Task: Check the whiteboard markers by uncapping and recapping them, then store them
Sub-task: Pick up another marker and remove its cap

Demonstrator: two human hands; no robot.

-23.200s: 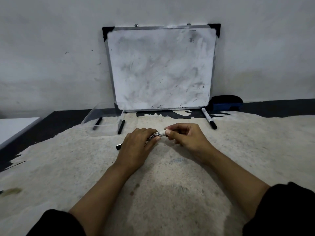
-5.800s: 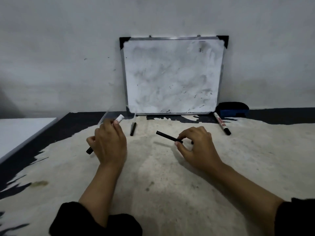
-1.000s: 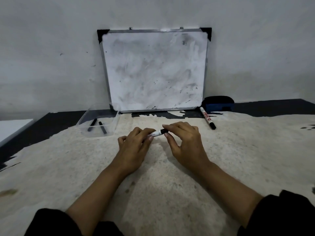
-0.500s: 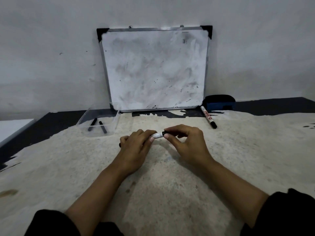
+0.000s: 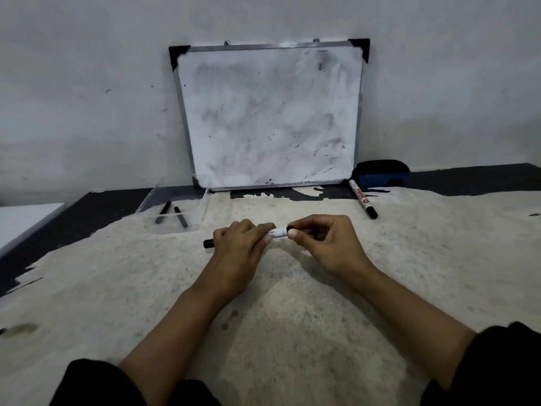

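Both hands hold one white whiteboard marker [image 5: 278, 231] level over the middle of the table. My left hand [image 5: 238, 249] wraps its barrel, and the black rear end [image 5: 208, 243] sticks out to the left. My right hand [image 5: 323, 244] pinches the black cap [image 5: 291, 229] at the marker's right end. The cap looks seated on the barrel. A clear plastic tray [image 5: 202, 213] at the back left holds two black markers [image 5: 172, 213]. Another white marker [image 5: 363, 199] with a black cap lies at the back right.
A smudged whiteboard [image 5: 269, 115] leans on the wall behind the table. A dark blue eraser [image 5: 380, 172] sits to its right, just past the loose marker. The tabletop [image 5: 292, 317] is worn and pale, with a black edge at left and back.
Over the last second my hands stayed together on the marker. The gap at the cap end closed slightly and the black rear end now shows left of my left hand.
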